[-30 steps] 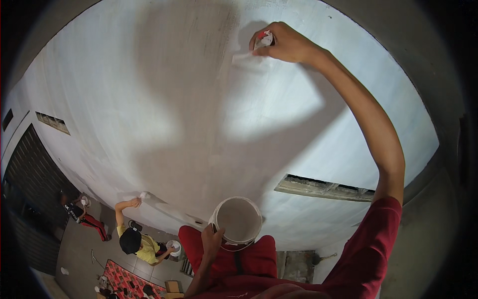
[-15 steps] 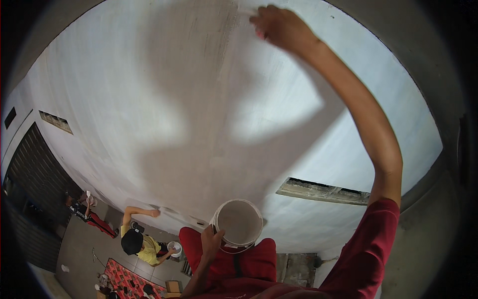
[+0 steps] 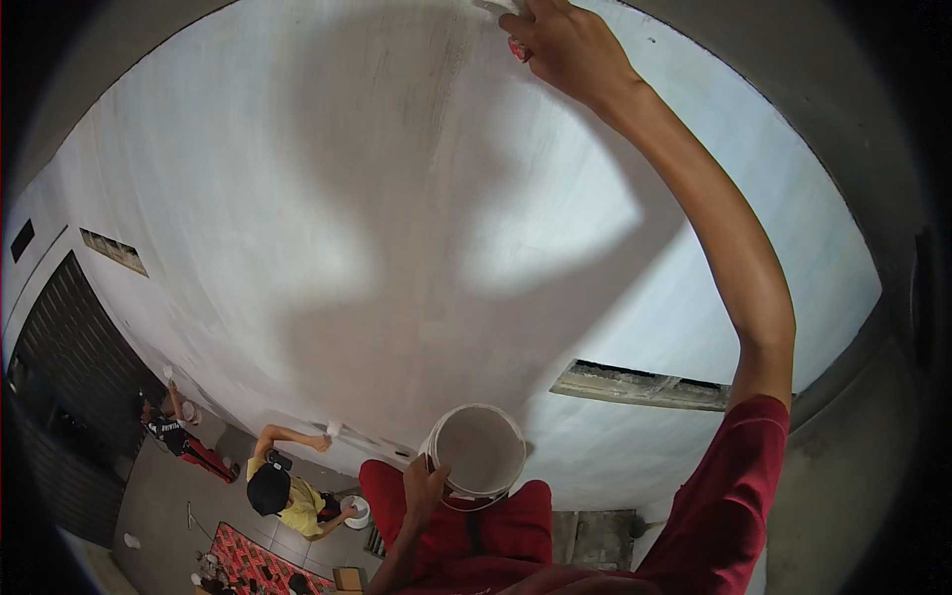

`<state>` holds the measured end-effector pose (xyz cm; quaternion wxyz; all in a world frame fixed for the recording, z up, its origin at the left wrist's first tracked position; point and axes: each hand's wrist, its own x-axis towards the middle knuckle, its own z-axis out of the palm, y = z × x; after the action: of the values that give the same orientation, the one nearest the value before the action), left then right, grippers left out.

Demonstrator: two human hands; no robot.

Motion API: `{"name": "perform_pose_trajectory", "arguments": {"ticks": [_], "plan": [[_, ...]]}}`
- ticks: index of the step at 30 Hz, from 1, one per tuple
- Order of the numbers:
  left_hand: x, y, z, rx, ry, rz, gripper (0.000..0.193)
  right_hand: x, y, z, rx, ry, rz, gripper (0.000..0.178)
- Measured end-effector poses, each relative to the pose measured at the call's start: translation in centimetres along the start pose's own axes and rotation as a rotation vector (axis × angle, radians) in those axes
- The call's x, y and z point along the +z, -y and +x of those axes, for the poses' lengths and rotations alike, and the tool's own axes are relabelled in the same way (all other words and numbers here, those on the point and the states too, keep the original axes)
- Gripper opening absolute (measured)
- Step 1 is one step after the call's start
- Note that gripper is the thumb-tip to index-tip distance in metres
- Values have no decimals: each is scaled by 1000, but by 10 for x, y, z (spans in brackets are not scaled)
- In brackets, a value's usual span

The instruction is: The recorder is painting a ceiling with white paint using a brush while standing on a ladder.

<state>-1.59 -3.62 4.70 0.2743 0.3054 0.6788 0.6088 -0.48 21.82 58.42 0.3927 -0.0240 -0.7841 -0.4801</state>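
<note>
My right hand (image 3: 580, 55) is stretched high against the wall, its fingers closed round a paintbrush (image 3: 519, 49). The red end of the handle sticks out below the fist, and the pale brush head lies at the wall, partly cut off by the upper edge. Low in front of me, my left hand (image 3: 424, 488) grips the rim of a white bucket (image 3: 478, 451) with a wire handle. The bucket stands by my red-trousered legs, and its inside looks pale. Streaky whitish paint covers the wall (image 3: 545, 178), where my shadow falls across the middle.
Below on the left, a co-worker in a yellow shirt (image 3: 299, 511) holds a white bucket (image 3: 355, 513); another person (image 3: 171, 428) works farther off. A red patterned mat (image 3: 260, 560) lies on the floor. A ventilation opening (image 3: 645, 387) is set in the wall, and a dark shutter (image 3: 69, 367) stands far left.
My right hand has moved slightly upward with the paintbrush. The yellow-shirted co-worker's raised hand has shifted right and lower. The farther person's arm is now raised to the wall.
</note>
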Motion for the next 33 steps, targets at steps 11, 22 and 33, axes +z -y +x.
{"name": "perform_pose_trajectory", "arguments": {"ticks": [11,22,33], "plan": [[2,32,9,-68,3,-7,30,-3,7,-30,24,79,50,15],[2,20,7,-19,11,14,30,3,-22,-37,28,61,-219,35],[3,11,4,-77,48,-93,30,-7,-27,-44,103,43,-146,19]]}}
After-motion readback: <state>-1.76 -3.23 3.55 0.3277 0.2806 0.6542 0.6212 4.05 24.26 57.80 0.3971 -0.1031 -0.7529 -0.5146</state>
